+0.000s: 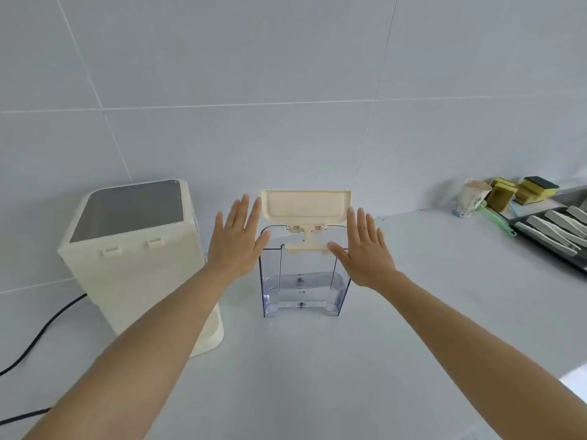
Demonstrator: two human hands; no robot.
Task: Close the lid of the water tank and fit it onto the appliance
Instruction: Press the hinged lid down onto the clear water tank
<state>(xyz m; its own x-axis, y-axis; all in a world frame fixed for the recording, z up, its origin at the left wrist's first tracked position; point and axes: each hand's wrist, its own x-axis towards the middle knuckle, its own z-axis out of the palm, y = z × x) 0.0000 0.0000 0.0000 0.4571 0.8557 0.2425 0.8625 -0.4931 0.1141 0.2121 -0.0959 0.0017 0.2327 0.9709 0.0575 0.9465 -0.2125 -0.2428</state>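
**Lid up, tank off the appliance: risks before first contact**

Forearms nearest the lens, reaching forward over the counter (pixel 317 376). Left hand (pixel 236 236) flat, fingers spread, gripping nothing, just beside the tank's left wall. Right hand (pixel 365 249) likewise flat and empty at the right wall.

Water tank (pixel 301 281) clear, upright on the counter, a little water in the bottom. Lid (pixel 306 207) hinged fully up at the rear.

Appliance (pixel 136 249) to the left, apart from the tank.

Risks, judged:
- Lid left unlatched: flop open on lifting.
- Tilt during transfer: water slosh or spill.
- Misaligned seating on the two rear clips (pixel 111 251): tank not locked.
- Power cord (pixel 41 331) nearby: spilled water a hazard.
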